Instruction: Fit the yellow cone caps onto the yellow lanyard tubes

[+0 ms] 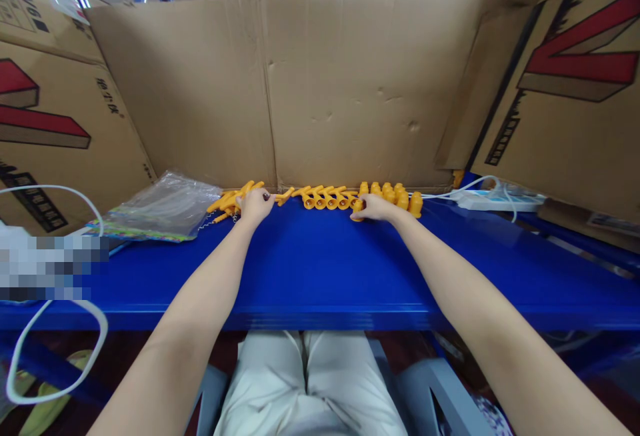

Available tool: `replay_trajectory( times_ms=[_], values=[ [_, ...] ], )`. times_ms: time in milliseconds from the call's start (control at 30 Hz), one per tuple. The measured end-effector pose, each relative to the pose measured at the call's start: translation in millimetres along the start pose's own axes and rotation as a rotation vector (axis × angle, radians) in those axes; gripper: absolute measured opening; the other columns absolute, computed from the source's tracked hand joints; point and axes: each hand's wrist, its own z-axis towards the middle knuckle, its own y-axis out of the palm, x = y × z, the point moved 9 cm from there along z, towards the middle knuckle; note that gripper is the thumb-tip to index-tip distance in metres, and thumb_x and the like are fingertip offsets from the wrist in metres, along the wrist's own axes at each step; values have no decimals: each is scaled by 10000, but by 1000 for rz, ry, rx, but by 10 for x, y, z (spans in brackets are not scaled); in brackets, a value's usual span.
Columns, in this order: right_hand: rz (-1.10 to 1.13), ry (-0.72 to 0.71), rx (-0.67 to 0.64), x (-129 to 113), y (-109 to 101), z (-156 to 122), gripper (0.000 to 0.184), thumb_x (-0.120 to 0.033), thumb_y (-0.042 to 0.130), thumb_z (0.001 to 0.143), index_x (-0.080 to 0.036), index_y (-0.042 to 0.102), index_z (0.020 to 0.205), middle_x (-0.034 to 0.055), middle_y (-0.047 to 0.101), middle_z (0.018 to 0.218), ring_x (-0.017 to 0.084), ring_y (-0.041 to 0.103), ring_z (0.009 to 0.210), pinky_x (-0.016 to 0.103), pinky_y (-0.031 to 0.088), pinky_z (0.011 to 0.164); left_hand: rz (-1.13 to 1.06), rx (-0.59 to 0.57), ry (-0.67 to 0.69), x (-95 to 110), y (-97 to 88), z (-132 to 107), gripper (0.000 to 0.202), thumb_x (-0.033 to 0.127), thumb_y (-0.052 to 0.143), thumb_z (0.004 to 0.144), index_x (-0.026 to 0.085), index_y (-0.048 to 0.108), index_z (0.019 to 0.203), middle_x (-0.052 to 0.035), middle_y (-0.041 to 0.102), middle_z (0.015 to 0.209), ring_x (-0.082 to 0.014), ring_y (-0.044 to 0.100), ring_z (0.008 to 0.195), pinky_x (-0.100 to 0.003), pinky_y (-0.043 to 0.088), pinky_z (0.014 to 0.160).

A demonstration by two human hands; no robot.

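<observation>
Several small yellow plastic parts (pixel 327 197) lie in a row at the far edge of a blue table (pixel 320 276), against a cardboard wall. My left hand (pixel 255 205) reaches into the left end of the row, fingers curled over a yellow piece (pixel 227 201). My right hand (pixel 373 208) rests at the right part of the row, fingers pinched on a yellow part (pixel 358 207). More upright yellow parts (pixel 400 197) stand just beyond that hand.
Cardboard sheets (pixel 350 83) wall in the back and both sides. A clear plastic bag (pixel 163 208) lies at the left. A white power strip (pixel 493 200) with cables sits at the right. A white cable (pixel 60 329) loops off the left front edge.
</observation>
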Motion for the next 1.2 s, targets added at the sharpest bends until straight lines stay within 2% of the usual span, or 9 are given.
replay_trajectory(
  times_ms=[100, 233, 433, 567, 667, 767, 867, 1000, 1200],
  values=[
    [-13, 76, -121, -46, 70, -53, 273, -343, 771, 684, -183, 572, 779, 69, 667, 798, 241, 645, 754, 326, 471, 676, -14, 38, 51, 92, -49, -18, 175, 335, 546, 817, 187, 627, 770, -90, 696, 885, -261, 620, 927, -396, 401, 896],
    [-26, 72, -71, -162, 2, -84, 273, -338, 763, 701, -179, 573, 817, 87, 675, 836, 259, 648, 795, 330, 466, 680, -97, 58, 195, 239, -46, -51, 79, 270, 534, 778, 203, 563, 748, -40, 664, 802, -197, 600, 787, -292, 424, 740],
    [15, -29, -62, -274, 23, -68, 205, -293, 745, 727, -172, 644, 857, 93, 696, 909, 263, 658, 873, 339, 479, 753, -160, 88, 228, 309, -41, -102, 68, 275, 525, 795, 217, 525, 761, -20, 641, 767, -190, 598, 783, -279, 412, 724],
    [-14, -62, -44, -338, 4, -69, 240, -278, 742, 738, -159, 687, 939, 105, 713, 936, 255, 663, 884, 325, 480, 773, -247, 86, 246, 382, -66, -144, 59, 271, 526, 808, 224, 544, 839, -26, 663, 815, -198, 622, 817, -284, 423, 741],
    [-53, -90, -58, -404, 18, -81, 250, -295, 719, 762, -152, 703, 967, 100, 721, 937, 247, 668, 870, 310, 479, 764, -291, 11, 281, 462, 9, -172, 89, 283, 503, 837, 226, 560, 874, -26, 682, 823, -184, 632, 785, -273, 435, 732],
    [-76, -131, -67, -474, 30, -96, 264, -295, 700, 779, -147, 706, 997, 97, 725, 963, 239, 670, 875, 299, 478, 769, -274, -176, 323, 541, 230, -206, 170, 344, 474, 866, 213, 576, 826, -27, 682, 761, -170, 626, 690, -264, 443, 677],
    [-79, -159, -70, -516, 33, -106, 274, -301, 695, 783, -153, 705, 1014, 89, 728, 971, 234, 671, 873, 295, 480, 771, -144, -341, 412, 615, 454, -265, 168, 361, 578, 780, 200, 604, 742, -34, 684, 739, -185, 632, 706, -266, 452, 673],
    [-94, -181, -73, -543, 43, -105, 256, -294, 700, 782, -152, 708, 995, 95, 729, 961, 244, 668, 885, 297, 482, 765, -27, -377, 479, 647, 549, -293, 115, 306, 605, 721, 202, 649, 743, -31, 699, 754, -197, 646, 777, -266, 463, 714],
    [-102, -226, -51, -618, 56, -112, 236, -276, 725, 757, -184, 714, 975, 83, 720, 1006, 247, 660, 956, 298, 485, 818, -92, -386, 483, 682, 521, -343, 86, 237, 590, 701, 210, 669, 722, -6, 692, 690, -183, 643, 763, -266, 475, 755]
  ],
)
